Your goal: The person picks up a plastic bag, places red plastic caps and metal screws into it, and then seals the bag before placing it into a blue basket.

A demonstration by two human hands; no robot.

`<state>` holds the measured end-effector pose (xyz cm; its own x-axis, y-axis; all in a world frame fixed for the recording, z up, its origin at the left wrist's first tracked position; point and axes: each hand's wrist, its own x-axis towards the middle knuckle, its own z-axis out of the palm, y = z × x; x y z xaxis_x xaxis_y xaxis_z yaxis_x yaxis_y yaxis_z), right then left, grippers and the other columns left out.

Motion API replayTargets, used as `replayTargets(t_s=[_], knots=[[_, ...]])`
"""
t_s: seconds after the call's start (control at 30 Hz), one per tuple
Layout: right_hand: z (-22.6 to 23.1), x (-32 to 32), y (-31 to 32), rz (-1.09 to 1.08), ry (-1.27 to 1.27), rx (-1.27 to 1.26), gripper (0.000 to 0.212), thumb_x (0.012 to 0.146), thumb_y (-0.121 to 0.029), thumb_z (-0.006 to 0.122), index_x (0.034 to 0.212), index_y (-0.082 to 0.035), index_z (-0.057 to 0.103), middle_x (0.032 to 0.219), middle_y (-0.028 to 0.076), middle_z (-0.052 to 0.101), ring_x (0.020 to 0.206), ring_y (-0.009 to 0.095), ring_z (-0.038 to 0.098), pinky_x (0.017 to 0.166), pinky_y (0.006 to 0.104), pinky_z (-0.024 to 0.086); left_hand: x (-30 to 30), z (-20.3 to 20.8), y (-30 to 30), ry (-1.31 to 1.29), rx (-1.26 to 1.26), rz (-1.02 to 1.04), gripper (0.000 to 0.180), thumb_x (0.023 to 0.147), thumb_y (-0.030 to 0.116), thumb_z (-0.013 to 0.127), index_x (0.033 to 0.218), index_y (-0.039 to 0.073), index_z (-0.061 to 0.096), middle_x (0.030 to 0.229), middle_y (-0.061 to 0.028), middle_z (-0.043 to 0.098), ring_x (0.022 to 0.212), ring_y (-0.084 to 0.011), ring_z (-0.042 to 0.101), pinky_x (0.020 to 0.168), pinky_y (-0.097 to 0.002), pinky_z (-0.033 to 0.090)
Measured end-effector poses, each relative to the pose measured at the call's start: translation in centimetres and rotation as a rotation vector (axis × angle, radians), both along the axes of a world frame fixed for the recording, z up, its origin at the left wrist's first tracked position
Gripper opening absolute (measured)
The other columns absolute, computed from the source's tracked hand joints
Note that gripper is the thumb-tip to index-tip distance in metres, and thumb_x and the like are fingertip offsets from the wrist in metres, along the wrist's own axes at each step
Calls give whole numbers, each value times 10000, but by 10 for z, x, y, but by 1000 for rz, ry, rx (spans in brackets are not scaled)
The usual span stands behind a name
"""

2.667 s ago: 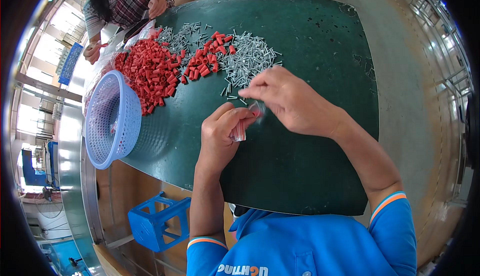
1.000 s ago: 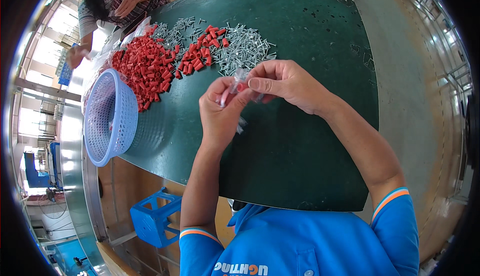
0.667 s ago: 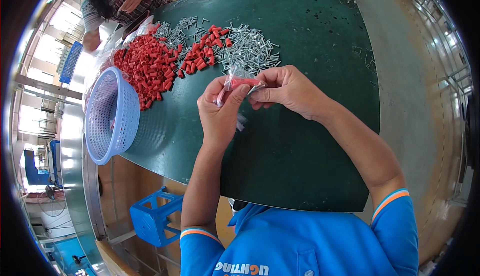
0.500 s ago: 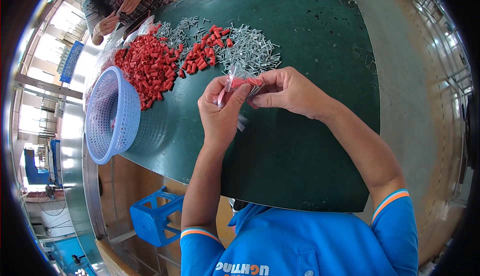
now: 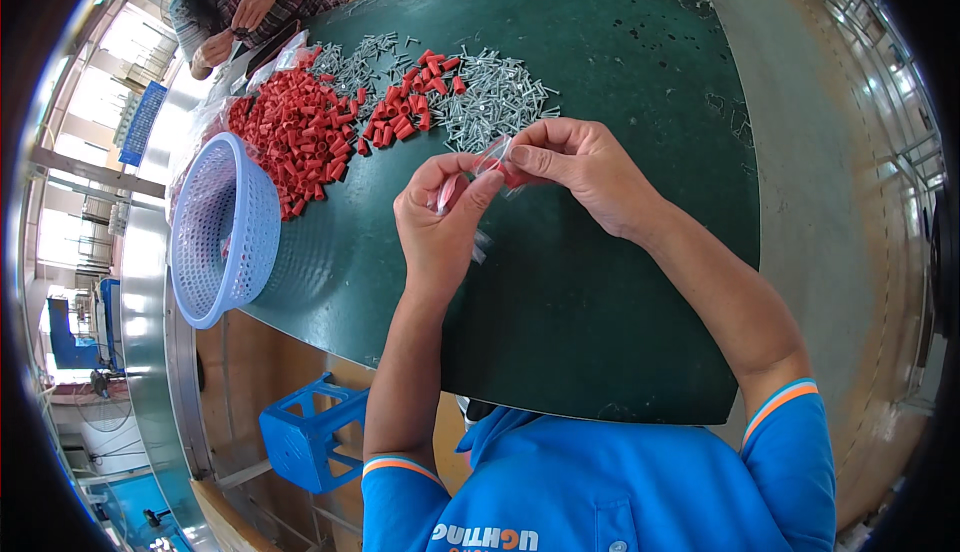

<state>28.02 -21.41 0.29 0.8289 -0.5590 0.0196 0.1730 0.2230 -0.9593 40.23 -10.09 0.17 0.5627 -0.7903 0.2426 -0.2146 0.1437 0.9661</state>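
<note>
A clear plastic bag (image 5: 490, 162), red showing through it, is held above a green table (image 5: 610, 332), clamped in the fingers of the left hand (image 5: 436, 217) and pinched by the right hand's (image 5: 590, 170) thumb and forefinger. Beyond lie loose screws (image 5: 490, 102) and red tubes (image 5: 300, 137), near a blue basket (image 5: 262, 232).

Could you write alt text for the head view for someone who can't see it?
A person's left hand and right hand handle a small clear bag above a green table. Beyond are short red tubes and silver fasteners; left, a pale blue basket.
</note>
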Motion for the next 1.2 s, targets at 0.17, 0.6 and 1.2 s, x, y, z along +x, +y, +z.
replayTargets(t_s=[0.17,0.6,1.2], knots=[[-3,2,2,-35,-24,-15,190,834,-151,621,919,18,615,813,52,629,742,96,587,720,229,478,2,-2,0,-28,-13,-2,88,799,66,653,825,1,599,646,57,510,591,-3,401,509,-160,322],[-2,1,5,-20,-67,2,163,816,-103,630,911,28,607,807,70,629,739,119,606,707,234,496,2,-1,2,106,27,-81,77,803,37,625,852,-19,604,723,-1,596,656,-34,513,580,-165,413],[-4,5,6,-49,17,-186,123,817,-75,619,865,38,616,762,72,631,688,106,597,662,222,493,1,2,1,174,24,-150,74,806,48,623,798,-24,608,696,-23,580,624,-72,505,572,-204,395]])
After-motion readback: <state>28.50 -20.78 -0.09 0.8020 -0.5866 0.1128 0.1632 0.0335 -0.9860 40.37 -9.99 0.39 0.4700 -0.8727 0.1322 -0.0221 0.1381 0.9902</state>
